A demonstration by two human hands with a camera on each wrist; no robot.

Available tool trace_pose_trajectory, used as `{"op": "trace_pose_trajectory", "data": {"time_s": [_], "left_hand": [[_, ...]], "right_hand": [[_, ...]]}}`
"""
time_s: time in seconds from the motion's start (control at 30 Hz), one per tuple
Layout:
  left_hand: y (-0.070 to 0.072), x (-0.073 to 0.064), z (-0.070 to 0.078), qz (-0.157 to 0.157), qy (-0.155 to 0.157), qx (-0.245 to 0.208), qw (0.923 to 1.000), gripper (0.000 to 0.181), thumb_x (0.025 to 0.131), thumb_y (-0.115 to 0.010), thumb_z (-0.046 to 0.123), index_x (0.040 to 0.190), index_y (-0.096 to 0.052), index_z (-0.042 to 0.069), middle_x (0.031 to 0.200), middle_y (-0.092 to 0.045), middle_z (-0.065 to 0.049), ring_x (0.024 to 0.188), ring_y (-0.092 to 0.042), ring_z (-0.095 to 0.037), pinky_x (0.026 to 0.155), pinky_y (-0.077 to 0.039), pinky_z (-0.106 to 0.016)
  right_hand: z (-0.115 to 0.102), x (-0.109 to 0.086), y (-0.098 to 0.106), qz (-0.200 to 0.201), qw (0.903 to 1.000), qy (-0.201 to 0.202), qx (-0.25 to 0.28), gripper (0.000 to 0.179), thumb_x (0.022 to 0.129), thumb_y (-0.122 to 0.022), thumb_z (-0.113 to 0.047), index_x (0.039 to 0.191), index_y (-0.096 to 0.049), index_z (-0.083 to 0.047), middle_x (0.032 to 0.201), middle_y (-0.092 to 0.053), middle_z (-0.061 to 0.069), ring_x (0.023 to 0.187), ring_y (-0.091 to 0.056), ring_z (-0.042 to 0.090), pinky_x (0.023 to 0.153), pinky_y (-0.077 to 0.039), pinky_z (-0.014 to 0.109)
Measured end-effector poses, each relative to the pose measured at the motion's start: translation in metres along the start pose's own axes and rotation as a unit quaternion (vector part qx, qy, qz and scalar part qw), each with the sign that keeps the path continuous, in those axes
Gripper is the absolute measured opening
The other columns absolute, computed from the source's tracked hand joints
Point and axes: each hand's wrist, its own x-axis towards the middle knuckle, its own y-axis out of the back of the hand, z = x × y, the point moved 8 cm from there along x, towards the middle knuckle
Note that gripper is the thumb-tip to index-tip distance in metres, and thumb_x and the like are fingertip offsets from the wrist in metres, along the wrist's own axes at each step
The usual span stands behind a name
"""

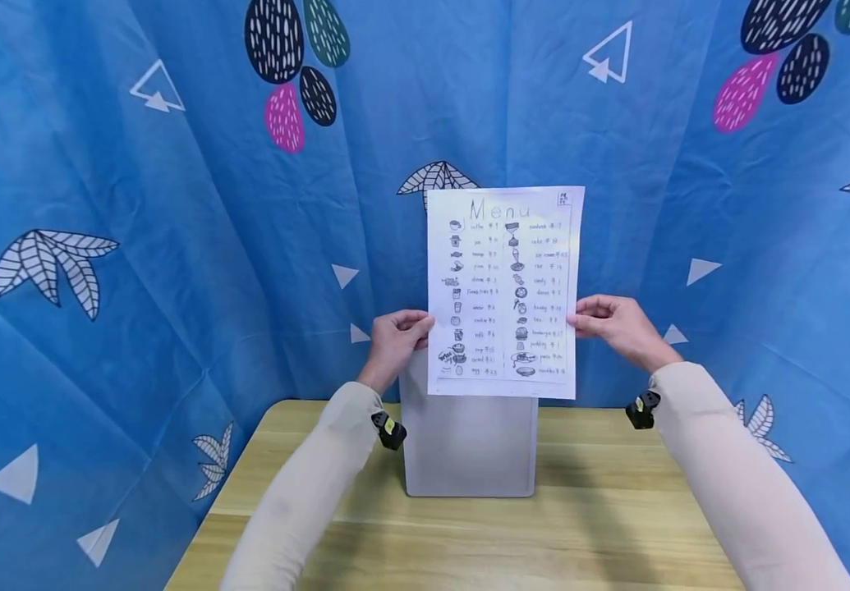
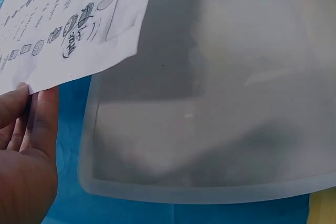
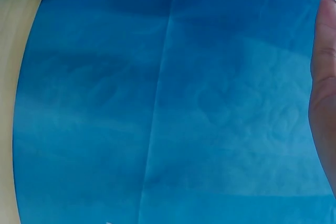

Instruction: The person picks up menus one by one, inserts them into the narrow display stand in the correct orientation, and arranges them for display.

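Pinching a printed menu sheet (image 1: 506,291) by its two side edges, a person's hands are seen from above in the head view. The left hand (image 1: 397,336) is curled onto the sheet's left edge, at about 9 o'clock from the sheet's middle, and the right hand (image 1: 612,322) is curled onto the right edge, at about 3 o'clock. The sheet is held upright in the air, facing the camera, with the word "Menu" at its top and two columns of small food drawings and prices below. Directly under the sheet, at 6 o'clock, a frosted translucent plastic sleeve (image 1: 469,447) is seen, its lower end over a light wooden table (image 1: 602,525). Whether the sleeve is touched by the sheet cannot be told. In the left wrist view, the sheet's lower corner (image 2: 73,30) is shown against the fingertips (image 2: 37,103), with the sleeve (image 2: 210,103) spread out at 3 o'clock. Long cream sleeves (image 1: 306,492) are worn on both arms. A blue patterned cloth (image 1: 136,246) is hung behind everything.
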Motion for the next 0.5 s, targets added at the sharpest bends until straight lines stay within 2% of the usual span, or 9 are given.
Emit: {"op": "trace_pose_trajectory", "data": {"time_s": [0.07, 0.3, 0.5], "left_hand": [[0.002, 0.003, 0.002, -0.002, -0.003, 0.001, 1.0, 0.021, 0.093, -0.073, 0.016, 0.11, -0.075, 0.003, 0.1, -0.073, -0.012, 0.085, -0.073, -0.02, 0.075, -0.06, -0.026], [0.01, 0.014, 0.01, 0.002, -0.012, -0.005, 0.9999, 0.02, 0.094, -0.072, 0.015, 0.108, -0.075, 0.002, 0.101, -0.073, -0.013, 0.084, -0.073, -0.02, 0.074, -0.06, -0.026], [0.019, 0.022, 0.015, -0.003, -0.021, -0.012, 0.9997, 0.022, 0.094, -0.071, 0.016, 0.111, -0.074, 0.002, 0.103, -0.072, -0.014, 0.089, -0.073, -0.022, 0.077, -0.06, -0.026]], "right_hand": [[-0.002, 0.003, 0.0, 0.003, 1.0, 0.003, 0.004, 0.043, 0.095, -0.07, -0.029, 0.121, -0.061, 0.005, 0.111, -0.071, 0.012, 0.09, -0.072, 0.015, 0.105, -0.045, 0.054], [-0.011, 0.013, -0.001, 0.006, 0.9999, 0.008, 0.004, 0.045, 0.094, -0.071, -0.031, 0.122, -0.061, 0.003, 0.114, -0.07, 0.014, 0.092, -0.071, 0.016, 0.106, -0.044, 0.054], [-0.022, 0.024, -0.003, 0.017, 0.9997, 0.019, 0.006, 0.044, 0.094, -0.072, -0.029, 0.122, -0.062, 0.004, 0.113, -0.071, 0.013, 0.091, -0.071, 0.017, 0.106, -0.043, 0.056]]}}
